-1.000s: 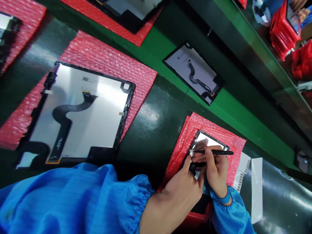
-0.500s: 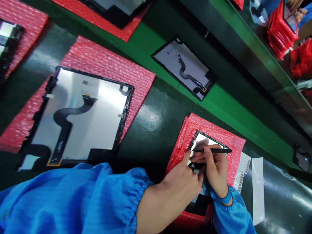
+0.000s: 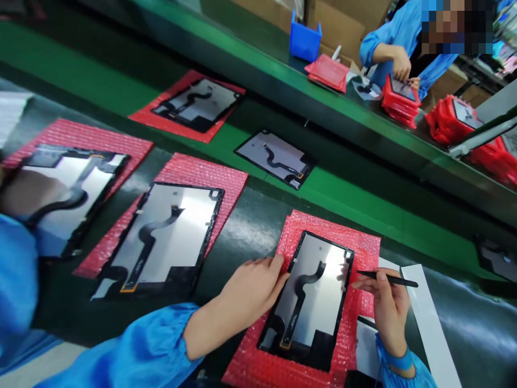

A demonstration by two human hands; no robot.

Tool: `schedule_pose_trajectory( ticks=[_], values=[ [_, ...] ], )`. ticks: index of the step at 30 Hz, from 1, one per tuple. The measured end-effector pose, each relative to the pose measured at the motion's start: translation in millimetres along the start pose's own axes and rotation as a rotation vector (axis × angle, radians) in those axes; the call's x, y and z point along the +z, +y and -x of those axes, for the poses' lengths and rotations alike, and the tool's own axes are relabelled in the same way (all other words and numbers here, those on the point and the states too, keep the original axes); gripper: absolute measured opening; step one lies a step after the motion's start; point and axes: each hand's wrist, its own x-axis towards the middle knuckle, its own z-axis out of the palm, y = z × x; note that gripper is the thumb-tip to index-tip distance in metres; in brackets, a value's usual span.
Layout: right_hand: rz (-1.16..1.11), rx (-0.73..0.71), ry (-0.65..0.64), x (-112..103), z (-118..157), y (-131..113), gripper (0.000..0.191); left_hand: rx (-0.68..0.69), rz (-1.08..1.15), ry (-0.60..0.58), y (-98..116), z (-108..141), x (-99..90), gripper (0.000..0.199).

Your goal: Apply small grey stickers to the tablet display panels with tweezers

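Red bubble wrap (image 3: 365,248) lies on the dark surface (image 3: 246,223), and on it I see the screen panel (image 3: 309,302) lying flat, between my two hands. My left hand (image 3: 256,280) is at its left edge; the fingers are bent and a little parted, and they grip nothing that I can see. My right hand (image 3: 391,310) is just beyond the right edge, closed on the black tweezers (image 3: 398,279), whose tip points to the panel.

Beside the right hand lie white sheets (image 3: 430,323). At far left, a blurred hand (image 3: 30,194) of another person covers part of the leftmost panel (image 3: 60,207).

I count three panels in the near row, and three more on the green strip (image 3: 363,221), one cut by the picture edge. Across, I count one blue bin (image 3: 305,42) and one person (image 3: 398,46), with both hands at a wrapped stack (image 3: 399,102).
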Motion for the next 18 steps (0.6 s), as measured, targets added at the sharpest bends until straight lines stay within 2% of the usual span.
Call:
schedule_pose_trajectory(
  ticks=[3, 6, 8, 12, 15, 18],
  values=[
    [0.017, 0.01, 0.022, -15, 1, 16, 0.032, -0.068, 0.106, 0.034, -11, -1, 9.6, 0.024],
    [0.013, 0.022, 0.04, -20, 2, 28, 0.036, -0.096, 0.183, 0.021, -11, -3, 9.9, 0.027],
    [-0.008, 0.03, 0.046, -22, 3, 34, 0.037, -0.069, 0.215, 0.031, -6, -2, 5.6, 0.03],
    [-0.069, 0.028, 0.047, -25, 3, 46, 0.042, -0.045, 0.399, 0.152, 7, 0, -1.5, 0.034],
    [-0.103, 0.032, 0.063, -25, 3, 57, 0.044, -0.009, 0.566, 0.207, 15, -4, 0.1, 0.023],
    [-0.115, 0.042, 0.06, -22, 2, 70, 0.046, 0.072, 0.545, 0.26, 16, -17, 3.5, 0.043]
  ],
)
